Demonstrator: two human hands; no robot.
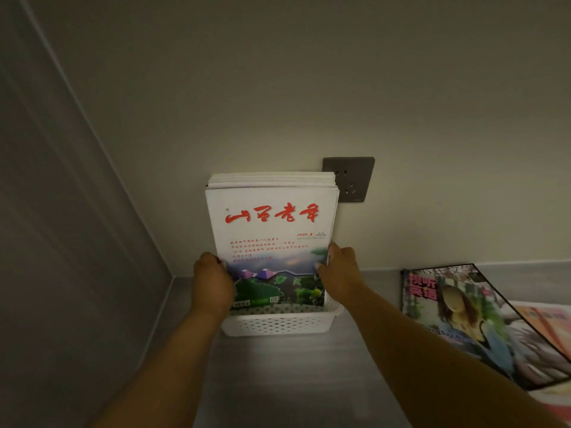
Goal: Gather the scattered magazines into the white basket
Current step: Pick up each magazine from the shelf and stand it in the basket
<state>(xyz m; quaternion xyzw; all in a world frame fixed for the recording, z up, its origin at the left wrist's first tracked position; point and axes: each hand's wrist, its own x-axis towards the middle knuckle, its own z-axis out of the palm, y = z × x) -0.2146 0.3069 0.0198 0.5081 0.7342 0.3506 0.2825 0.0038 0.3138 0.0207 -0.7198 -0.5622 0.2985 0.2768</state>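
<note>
A stack of magazines [271, 242] is gripped at its lower side edges, the left hand [212, 282] closed on one edge and the right hand [339, 273] on the other. The stack is held upright with its bottom inside the white basket [278, 324], which sits on a grey counter [293, 381] against the wall, in front of one socket [355, 177]. Several magazines are bundled; their number cannot be told. The step in hand appears to be seating the stack. To the right, one dark magazine [463, 319] lies flat over at least one pale magazine [547, 325]; these likely need collecting next.
</note>
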